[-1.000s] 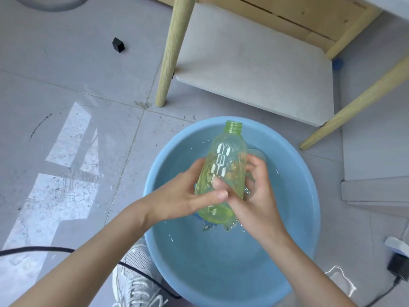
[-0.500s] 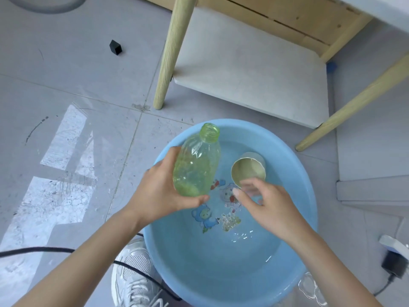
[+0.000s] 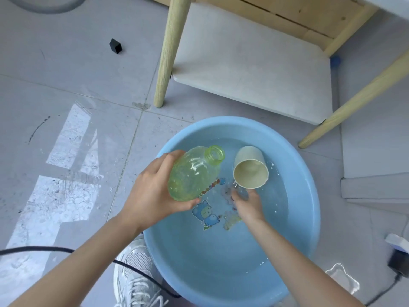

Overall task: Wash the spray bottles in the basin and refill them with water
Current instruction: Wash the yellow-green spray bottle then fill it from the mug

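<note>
- Gripping the green bottle (image 3: 194,173) round its lower body, the left hand (image 3: 152,193) has its fingers curled behind the wall and its thumb across the base end.
- The bottle is held tilted above the left part of the blue basin (image 3: 315,218). Its open threaded neck points up and away from the person, and no spray head is on it.
- The right hand (image 3: 250,204) reaches into the water (image 3: 221,251) just below a cream cup (image 3: 251,171). Its fingers are submerged and blurred, so I cannot tell whether they grasp the cup's rim or lie loose.
- The cup lies tipped in the basin with its mouth towards the camera, just beside the bottle's neck but apart from it.
- Handling, as a judgement: the bottle looks like thin, clear plastic, so it is probably light while near-empty and likely to dent under a hard squeeze.
- Its wet, smooth wall will be slippery. A full wrap round the body looks safest, with the stiffer neck and shoulder as a second hold.
- Once refilled it should weigh more, so a hand under the base would help.
- The basin stands on a grey tiled floor (image 3: 66,74).
</note>
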